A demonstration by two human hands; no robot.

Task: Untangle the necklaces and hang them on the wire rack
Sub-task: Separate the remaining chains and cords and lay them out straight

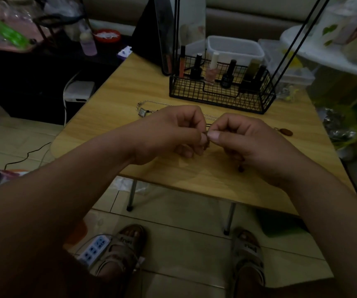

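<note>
Above a wooden table (194, 175), before a black wire rack (220, 91) with nothing visibly hung yet, left hand (169, 134) and right hand (250, 140) pinch tangled necklaces (207, 143), one chain trailing onto the table: untangling seems unfinished.

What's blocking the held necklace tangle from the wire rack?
Nothing visible. Left hand and right hand pinch the tangle over the table; only a silver chain lies flat between them and the wire rack. Rack's top is out of frame.
</note>
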